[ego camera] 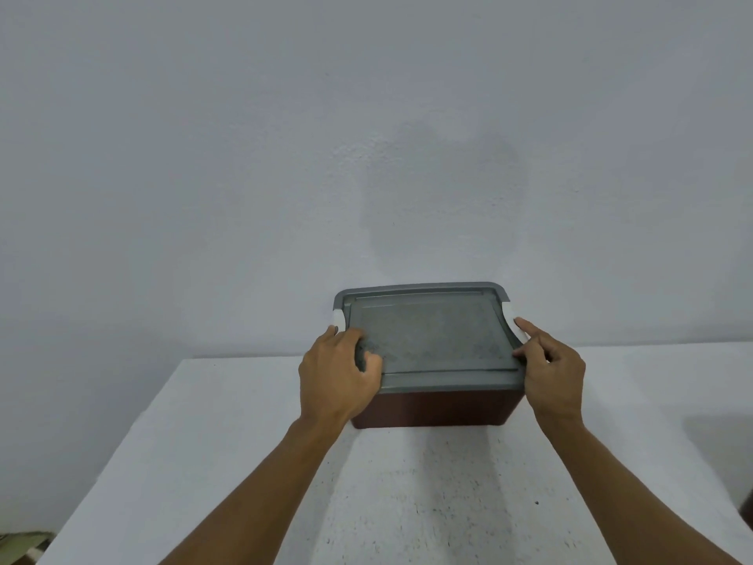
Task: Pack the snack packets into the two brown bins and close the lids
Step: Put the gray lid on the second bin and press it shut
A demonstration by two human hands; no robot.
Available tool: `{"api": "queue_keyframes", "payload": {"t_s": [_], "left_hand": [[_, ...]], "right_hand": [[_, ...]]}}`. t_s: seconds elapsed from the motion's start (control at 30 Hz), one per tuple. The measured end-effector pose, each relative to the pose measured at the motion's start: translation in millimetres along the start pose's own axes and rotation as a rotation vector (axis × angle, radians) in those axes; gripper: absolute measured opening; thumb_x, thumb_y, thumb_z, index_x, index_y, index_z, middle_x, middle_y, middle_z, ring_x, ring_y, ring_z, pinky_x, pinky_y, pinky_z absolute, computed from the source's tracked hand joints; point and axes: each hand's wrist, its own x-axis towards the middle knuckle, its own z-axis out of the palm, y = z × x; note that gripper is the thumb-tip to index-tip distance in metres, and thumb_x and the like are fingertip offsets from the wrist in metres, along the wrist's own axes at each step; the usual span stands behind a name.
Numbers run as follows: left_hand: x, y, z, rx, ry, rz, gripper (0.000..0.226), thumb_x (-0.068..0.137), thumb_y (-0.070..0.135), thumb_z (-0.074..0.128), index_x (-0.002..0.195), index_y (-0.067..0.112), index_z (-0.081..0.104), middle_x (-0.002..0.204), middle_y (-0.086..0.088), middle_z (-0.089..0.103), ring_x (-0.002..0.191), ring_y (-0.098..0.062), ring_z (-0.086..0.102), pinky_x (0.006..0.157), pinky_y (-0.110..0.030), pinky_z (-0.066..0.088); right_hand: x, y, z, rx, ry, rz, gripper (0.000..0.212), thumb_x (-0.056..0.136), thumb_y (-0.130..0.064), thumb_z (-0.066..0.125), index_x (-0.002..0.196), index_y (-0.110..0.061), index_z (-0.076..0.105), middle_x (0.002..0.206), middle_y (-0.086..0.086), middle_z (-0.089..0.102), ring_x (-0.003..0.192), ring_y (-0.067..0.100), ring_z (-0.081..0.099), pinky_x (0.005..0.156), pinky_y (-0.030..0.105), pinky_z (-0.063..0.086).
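White speckled table (411,507), one closed brown bin (440,409) upright near its far edge.

left forearm (252,495) bare from wrist to frame edge | right forearm (635,495) bare likewise | left grip (338,377) — a bare hand | right grip (554,381) — a bare hand
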Motion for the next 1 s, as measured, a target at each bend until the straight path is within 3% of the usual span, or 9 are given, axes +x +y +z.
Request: {"api": "queue_keyframes", "payload": {"t_s": [0.17, 0.27, 0.37, 0.43, 0.53, 0.7, 0.8, 0.9, 1.0], "left_hand": [[-0.5, -2.0, 2.9, 0.035, 0.004, 0.035, 0.034, 0.079, 0.033, 0.045, 0.096, 0.014, 0.068, 0.081, 0.0, 0.063, 0.074, -0.016, 0.056, 0.062, -0.026, 0.046], [-3.1, 2.0, -1.0, 0.112, 0.004, 0.114, 0.032, 0.082, 0.033, 0.038, 0.077, 0.013, 0.062, 0.075, -0.001, 0.061, 0.071, -0.022, 0.056, 0.06, -0.033, 0.047], [-4.2, 11.7, -6.2, 0.268, -0.042, 0.179, 0.038, 0.089, 0.034, 0.032, 0.081, 0.014, 0.064, 0.084, -0.003, 0.065, 0.081, -0.027, 0.06, 0.087, -0.047, 0.044], [-9.5, 24.1, -7.7, 0.3, -0.113, 0.221, 0.045, 0.093, 0.043, 0.027, 0.088, 0.018, 0.064, 0.092, -0.002, 0.066, 0.087, -0.025, 0.062, 0.091, -0.046, 0.041], [-29.8, 44.4, -3.9, 0.137, -0.109, 0.244, 0.042, 0.096, 0.05, 0.036, 0.093, 0.018, 0.063, 0.091, 0.001, 0.065, 0.081, -0.02, 0.059, 0.071, -0.032, 0.04], [-71.3, 97.7, 19.5, 0.041, -0.051, 0.157, 0.038, 0.089, 0.044, 0.048, 0.106, 0.014, 0.065, 0.106, -0.004, 0.067, 0.1, -0.026, 0.059, 0.097, -0.044, 0.04], [-99.6, 157.7, 29.4, -0.023, -0.042, 0.085, 0.023, 0.088, 0.031, 0.063, 0.101, 0.012, 0.066, 0.106, -0.005, 0.065, 0.101, -0.025, 0.057, 0.089, -0.037, 0.043], [-126.3, 223.3, 39.7, -0.218, -0.212, -0.044, 0.014, 0.087, 0.031, 0.063, 0.088, 0.017, 0.066, 0.092, 0.003, 0.066, 0.086, -0.019, 0.063, 0.076, -0.032, 0.051], [-158.5, 287.0, 52.7, -0.476, -0.438, -0.158, 0.023, 0.089, 0.038, 0.061, 0.085, 0.015, 0.065, 0.085, 0.001, 0.07, 0.076, -0.018, 0.067, 0.072, -0.038, 0.058]], "right_hand": [[1.4, -1.4, -5.3, -0.131, -0.024, -0.048, 0.028, 0.093, -0.004, 0.045, 0.1, 0.002, 0.071, 0.106, 0.006, 0.073, 0.053, 0.014, 0.052, 0.051, 0.012, 0.041], [1.3, -19.2, -24.6, -0.459, -0.229, -0.139, 0.024, 0.094, -0.015, 0.05, 0.111, -0.012, 0.067, 0.096, 0.005, 0.072, 0.059, 0.011, 0.059, 0.06, 0.021, 0.041], [-1.3, -29.4, -50.5, -0.576, -0.418, -0.213, 0.004, 0.092, -0.022, 0.057, 0.091, -0.019, 0.059, 0.093, 0.001, 0.068, 0.072, 0.018, 0.062, 0.066, 0.027, 0.043], [-8.9, -34.2, -74.5, -0.571, -0.473, -0.227, 0.006, 0.092, -0.026, 0.058, 0.098, -0.023, 0.058, 0.093, -0.004, 0.066, 0.08, 0.017, 0.063, 0.068, 0.029, 0.046], [-11.0, -45.5, -117.1, -0.609, -0.46, -0.263, 0.02, 0.091, -0.03, 0.058, 0.111, -0.026, 0.059, 0.107, -0.008, 0.063, 0.101, 0.015, 0.058, 0.079, 0.028, 0.041], [3.1, -50.6, -207.0, -0.639, -0.454, -0.242, 0.025, 0.09, -0.031, 0.057, 0.115, -0.03, 0.056, 0.119, -0.011, 0.063, 0.108, 0.012, 0.057, 0.085, 0.034, 0.047], [5.4, -35.2, -274.4, -0.63, -0.459, -0.175, 0.03, 0.09, -0.028, 0.058, 0.119, -0.027, 0.055, 0.119, -0.007, 0.062, 0.105, 0.014, 0.058, 0.085, 0.031, 0.046], [12.2, -12.2, -334.9, -0.684, -0.51, -0.184, 0.027, 0.09, -0.022, 0.061, 0.117, -0.017, 0.059, 0.113, -0.002, 0.063, 0.103, 0.016, 0.058, 0.085, 0.026, 0.043], [15.6, 4.1, -380.1, -0.76, -0.571, -0.202, 0.021, 0.091, -0.021, 0.062, 0.111, -0.015, 0.065, 0.106, -0.002, 0.063, 0.099, 0.013, 0.056, 0.083, 0.022, 0.037]]}}
